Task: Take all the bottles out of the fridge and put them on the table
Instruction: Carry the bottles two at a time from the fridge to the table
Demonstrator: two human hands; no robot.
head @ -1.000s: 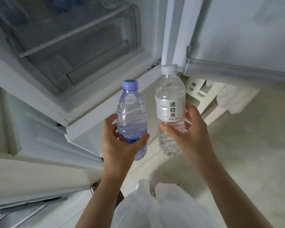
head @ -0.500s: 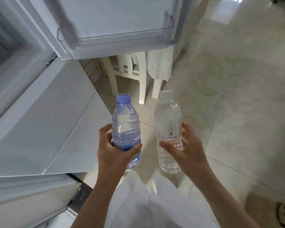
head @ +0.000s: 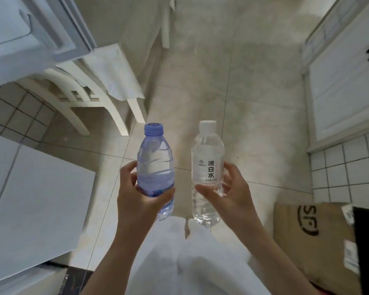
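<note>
My left hand [head: 140, 201] grips the lower part of a blue-tinted water bottle [head: 155, 165] with a blue cap, held upright. My right hand [head: 232, 199] holds a clear water bottle [head: 207, 160] with a white cap and a white label with black characters, also upright. The two bottles stand side by side in front of me over the tiled floor. The open fridge door [head: 26, 30] shows only at the top left; the fridge interior is out of view. No table is in sight.
A white chair [head: 90, 92] with a cloth draped on it stands at the left below the fridge door. A white fridge panel [head: 30, 205] fills the lower left. A cardboard box [head: 311, 239] sits on the floor at the right, under white cabinets [head: 347, 77]. Pale floor tiles [head: 211, 71] stretch ahead.
The view has swung right, away from the fridge interior toward the open floor. Both hands keep the bottles upright in the same grip.
</note>
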